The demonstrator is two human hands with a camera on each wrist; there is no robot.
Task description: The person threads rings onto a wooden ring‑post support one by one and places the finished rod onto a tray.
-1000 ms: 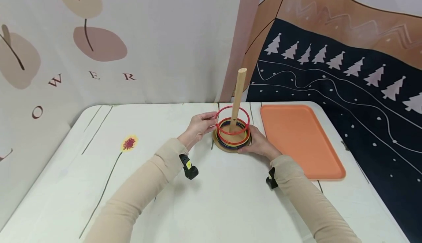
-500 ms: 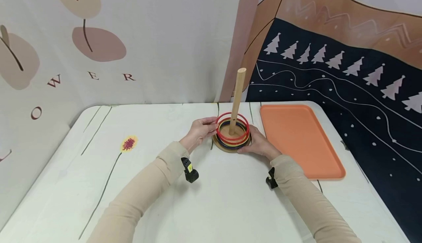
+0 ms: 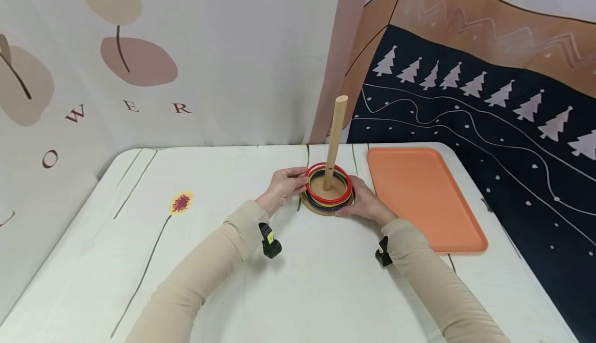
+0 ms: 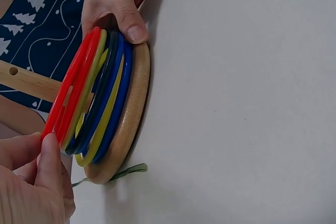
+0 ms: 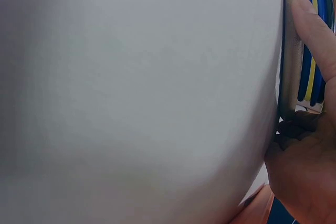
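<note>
A wooden peg [image 3: 334, 141] rises from a round wooden base [image 4: 138, 85] near the table's far edge. Rings in red, yellow, green and blue lie stacked around it. My left hand [image 3: 282, 187] pinches the topmost red ring [image 4: 68, 77] at its left side, between thumb and fingers. That ring encircles the peg and lies just over another red ring, slightly tilted in the left wrist view. From the right, my right hand [image 3: 365, 202] grips the base's edge, its thumb [image 5: 310, 22] in front beside the lowest rings. The fingers behind the base are mostly hidden.
An orange tray [image 3: 421, 198] lies to the right of the base, close to my right hand. The table [image 3: 298, 286] has a white cloth with printed flowers. Patterned fabric [image 3: 465, 125] hangs behind the table and on its right.
The red ring in my left hand has come down around the peg onto the stack. My left hand has lowered slightly with it. The right hand stays on the base.
</note>
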